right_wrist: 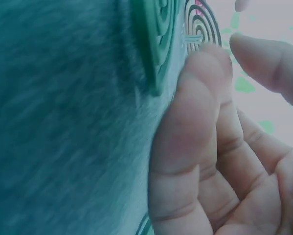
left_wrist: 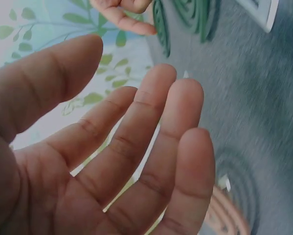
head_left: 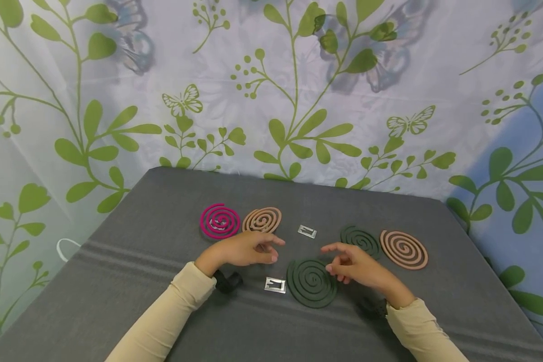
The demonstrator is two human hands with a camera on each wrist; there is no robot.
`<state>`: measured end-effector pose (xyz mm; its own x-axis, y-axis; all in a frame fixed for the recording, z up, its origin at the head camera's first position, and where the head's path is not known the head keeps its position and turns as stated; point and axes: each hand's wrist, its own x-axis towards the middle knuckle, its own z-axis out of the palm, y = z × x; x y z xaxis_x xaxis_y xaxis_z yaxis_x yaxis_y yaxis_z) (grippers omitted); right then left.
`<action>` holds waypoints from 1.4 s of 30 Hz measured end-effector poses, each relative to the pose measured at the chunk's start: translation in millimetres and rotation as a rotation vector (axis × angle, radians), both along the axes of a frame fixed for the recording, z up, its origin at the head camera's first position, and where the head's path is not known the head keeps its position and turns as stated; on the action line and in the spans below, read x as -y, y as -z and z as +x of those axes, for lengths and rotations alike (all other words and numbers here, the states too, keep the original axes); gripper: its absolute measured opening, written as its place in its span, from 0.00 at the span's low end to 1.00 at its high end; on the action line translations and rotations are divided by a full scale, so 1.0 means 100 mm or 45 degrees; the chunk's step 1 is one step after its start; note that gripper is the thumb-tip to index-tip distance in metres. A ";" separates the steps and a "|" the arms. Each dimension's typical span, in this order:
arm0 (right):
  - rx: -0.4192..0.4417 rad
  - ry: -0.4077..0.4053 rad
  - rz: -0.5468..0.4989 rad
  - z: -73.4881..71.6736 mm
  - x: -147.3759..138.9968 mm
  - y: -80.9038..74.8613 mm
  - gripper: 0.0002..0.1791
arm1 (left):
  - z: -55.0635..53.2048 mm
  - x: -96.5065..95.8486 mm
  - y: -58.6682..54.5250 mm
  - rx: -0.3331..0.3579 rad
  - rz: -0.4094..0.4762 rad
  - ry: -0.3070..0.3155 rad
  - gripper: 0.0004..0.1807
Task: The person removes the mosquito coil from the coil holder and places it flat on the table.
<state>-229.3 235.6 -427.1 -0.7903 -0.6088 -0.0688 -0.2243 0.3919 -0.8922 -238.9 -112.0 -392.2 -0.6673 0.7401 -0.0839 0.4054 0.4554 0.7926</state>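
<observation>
My left hand hovers above the table just in front of the left tan mosquito coil, its fingers loosely bent and holding nothing. A pink mosquito coil sits left of that one. My right hand is in the air at the right edge of the front green mosquito coil; nothing is between its fingers. Behind it lie a second green coil and another tan coil. In the left wrist view the palm is bare. Contact between the right hand and the front coil cannot be told.
A small metal coil stand lies left of the front green coil, and another stand lies farther back. Metal shows under the pink coil. The grey tabletop meets a leaf-patterned curtain behind. A white loop is beyond the left edge.
</observation>
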 end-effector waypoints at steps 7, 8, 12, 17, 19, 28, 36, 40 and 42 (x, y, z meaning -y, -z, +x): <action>-0.121 0.082 -0.003 -0.10 0.17 -0.02 0.23 | -0.06 0.13 -0.10 -0.054 0.046 -0.095 0.24; -0.136 0.099 0.003 -0.12 0.20 -0.03 0.22 | -0.07 0.14 -0.11 -0.062 0.050 -0.109 0.24; -0.179 0.139 0.012 -0.21 0.32 -0.06 0.21 | -0.13 0.18 -0.14 -0.048 0.093 -0.159 0.26; -0.204 0.145 0.025 -0.32 0.47 -0.07 0.21 | -0.22 0.25 -0.14 -0.037 0.169 -0.206 0.28; -0.202 0.163 0.018 -0.36 0.53 -0.07 0.21 | -0.27 0.28 -0.13 -0.038 0.181 -0.248 0.28; -0.148 0.218 0.017 -0.50 0.77 -0.02 0.23 | -0.44 0.41 -0.07 0.067 0.189 -0.376 0.29; -0.092 0.248 0.014 -0.60 0.94 -0.04 0.32 | -0.53 0.48 -0.06 0.140 0.109 -0.414 0.31; -0.063 0.237 0.026 -0.65 1.01 -0.05 0.35 | -0.54 0.53 -0.04 0.174 0.074 -0.436 0.33; -0.049 0.231 0.039 -0.68 1.04 -0.05 0.37 | -0.54 0.55 -0.04 0.185 0.064 -0.443 0.34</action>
